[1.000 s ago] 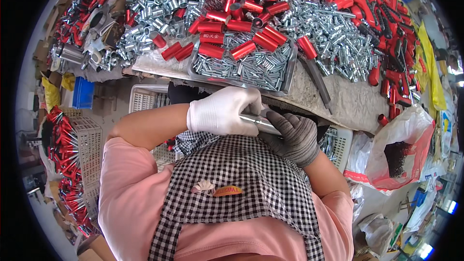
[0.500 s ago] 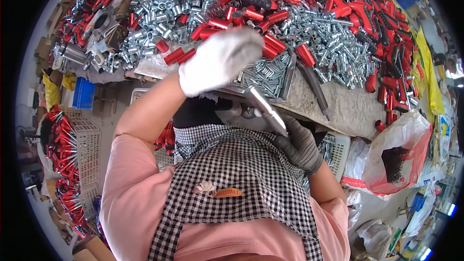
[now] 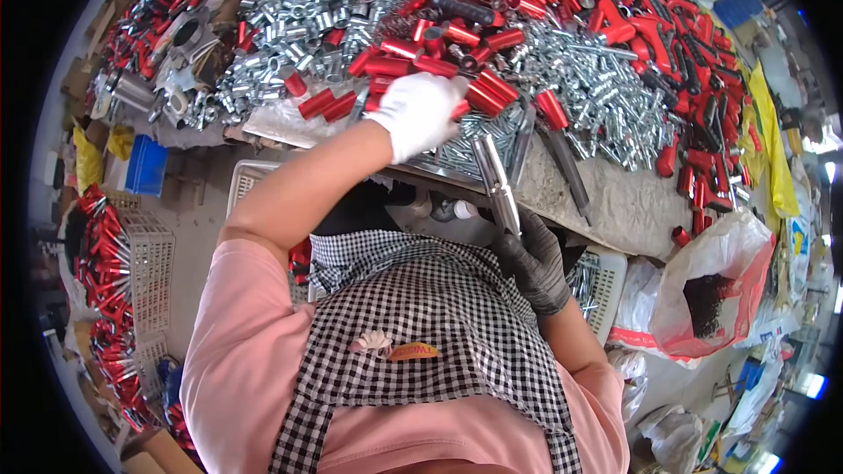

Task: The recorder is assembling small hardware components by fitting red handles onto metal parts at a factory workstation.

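Over the heap's near edge, my left hand (image 3: 420, 116) in a white glove has its fingers curled. A short red tube end (image 3: 460, 110) shows at its fingertips; most of that tube is hidden. Below it a metal tray (image 3: 523, 145) holds small silver pins (image 3: 479, 133). In front of my apron, my right hand (image 3: 537, 265) in a dark grey glove grips the lower end of a shiny silver metal tube (image 3: 497, 184). That tube points up and slightly left, toward the tray. More red tubes (image 3: 488, 92) lie just beyond my left hand.
Silver collars (image 3: 307, 9) are heaped at far left, and silver threaded parts (image 3: 606, 79) at far right. Red and black handles (image 3: 654, 31) lie behind. A dark metal bar (image 3: 569, 171) rests on the bench cloth (image 3: 632, 189). A white sack (image 3: 716, 272) stands right; crates (image 3: 151, 268) stand left.
My left hand has shifted slightly and its fingers have curled in among the red tubes. The silver tube in my right hand has tilted more upright and moved a little to the right.
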The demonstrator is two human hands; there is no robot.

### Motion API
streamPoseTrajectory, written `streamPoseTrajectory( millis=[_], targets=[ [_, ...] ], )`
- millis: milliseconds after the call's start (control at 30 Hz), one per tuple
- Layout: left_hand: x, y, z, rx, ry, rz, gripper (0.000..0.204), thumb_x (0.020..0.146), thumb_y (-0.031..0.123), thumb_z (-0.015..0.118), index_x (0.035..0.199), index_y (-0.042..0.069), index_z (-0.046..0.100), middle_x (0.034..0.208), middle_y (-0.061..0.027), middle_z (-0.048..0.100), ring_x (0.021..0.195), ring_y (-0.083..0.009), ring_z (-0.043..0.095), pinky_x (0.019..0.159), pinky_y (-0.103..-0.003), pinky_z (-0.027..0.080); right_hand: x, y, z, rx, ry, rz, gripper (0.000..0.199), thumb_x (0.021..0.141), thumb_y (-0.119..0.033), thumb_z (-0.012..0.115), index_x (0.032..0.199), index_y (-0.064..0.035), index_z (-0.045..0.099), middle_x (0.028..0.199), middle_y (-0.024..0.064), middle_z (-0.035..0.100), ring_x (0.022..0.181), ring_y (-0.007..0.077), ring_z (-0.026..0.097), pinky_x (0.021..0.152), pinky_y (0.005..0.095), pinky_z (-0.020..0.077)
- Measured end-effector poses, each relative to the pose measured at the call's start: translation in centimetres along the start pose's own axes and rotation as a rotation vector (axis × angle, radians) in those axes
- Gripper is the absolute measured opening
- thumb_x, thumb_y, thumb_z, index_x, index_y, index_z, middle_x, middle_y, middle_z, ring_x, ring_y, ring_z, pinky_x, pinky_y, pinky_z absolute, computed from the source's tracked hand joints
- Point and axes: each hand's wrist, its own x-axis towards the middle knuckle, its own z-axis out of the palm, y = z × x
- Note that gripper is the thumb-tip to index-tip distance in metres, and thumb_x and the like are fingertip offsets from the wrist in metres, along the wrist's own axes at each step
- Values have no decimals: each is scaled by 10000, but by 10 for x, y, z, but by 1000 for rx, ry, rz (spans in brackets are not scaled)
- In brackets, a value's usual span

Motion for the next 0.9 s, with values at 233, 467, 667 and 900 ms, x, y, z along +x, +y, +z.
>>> streamPoseTrajectory(
  millis=[233,467,667,900],
  targets=[
    [2,-18,-10,-343,363,-67,477,761,145,628,1210,-12,582,1036,-217,684,908,-368,688,807,-418,551,1,-1,5,46,-46,80,602,947,-254,675,1449,-25,433,833,-37,562,645,26,455,575,176,369],
    [-36,-14,-11,-1305,187,-90,580,908,402,685,1332,27,560,1029,-111,674,878,-137,652,772,-260,498,6,-2,8,94,-122,87,668,918,-337,701,1440,-12,438,796,-11,560,610,50,470,542,189,369],
    [-64,-9,5,-1506,300,64,641,922,450,669,1333,-23,534,1091,-89,691,984,-163,644,924,-296,489,12,-2,21,182,-231,130,683,907,-349,709,1429,2,441,756,-5,550,568,61,466,504,194,354],
    [-79,22,20,-1736,192,219,612,962,304,651,1405,-38,405,1167,-172,639,1026,-248,658,925,-360,521,25,-3,28,368,-324,200,654,863,-357,755,1368,-27,500,753,-6,537,527,84,463,457,209,338]
  ],
)
